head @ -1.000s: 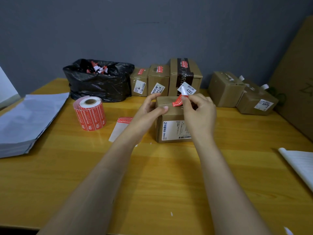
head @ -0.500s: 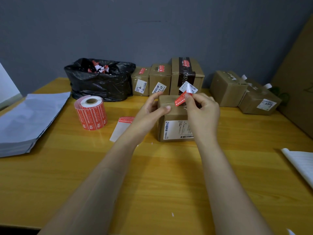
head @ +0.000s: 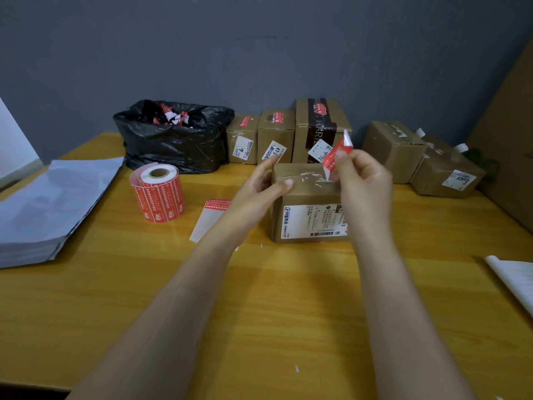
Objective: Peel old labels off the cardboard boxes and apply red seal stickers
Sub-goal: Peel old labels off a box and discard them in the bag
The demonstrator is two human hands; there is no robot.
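A small cardboard box (head: 300,197) with a white shipping label on its front stands in the middle of the wooden table (head: 259,298). My left hand (head: 259,186) grips the box's top left corner. My right hand (head: 360,180) pinches an old red label (head: 336,157) peeled up from the box top, with only its lower tip near the cardboard. White paper scraps remain on the box top. A roll of red seal stickers (head: 158,192) stands to the left.
A black bag (head: 173,140) of peeled scraps sits at the back left. Three sealed boxes (head: 277,134) line the wall, and two more boxes (head: 418,160) lie at the right. Grey mailers (head: 43,203) are stacked left, a backing strip (head: 210,220) lies beside my left arm, and paper (head: 516,278) is at the right edge.
My right hand has pulled the red label up and to the right, peeling it almost fully off the box top and exposing white residue. My left hand has kept holding the box.
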